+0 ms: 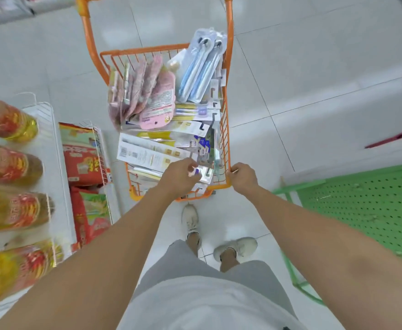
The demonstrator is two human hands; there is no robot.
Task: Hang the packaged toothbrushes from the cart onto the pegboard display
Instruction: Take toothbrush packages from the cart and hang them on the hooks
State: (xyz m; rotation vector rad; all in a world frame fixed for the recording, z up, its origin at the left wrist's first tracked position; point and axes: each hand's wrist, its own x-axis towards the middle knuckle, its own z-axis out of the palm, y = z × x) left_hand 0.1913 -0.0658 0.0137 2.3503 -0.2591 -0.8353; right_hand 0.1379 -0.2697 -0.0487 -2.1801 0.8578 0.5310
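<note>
Head view: the orange cart [228,148] at twelve o'clock is piled with packaged toothbrushes [162,148]. The left hand [179,178] pinches one pack; the right hand [242,178] clamps the rim. The green pegboard [366,210], at three o'clock, carries nothing visible, so most hanging seems left.

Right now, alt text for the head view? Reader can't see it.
Seen from above, a person's left hand reaches into an orange cart full of packaged toothbrushes while the right hand grips the cart's near right corner. Oil bottles line a shelf at left; a green pegboard lies at right.
</note>
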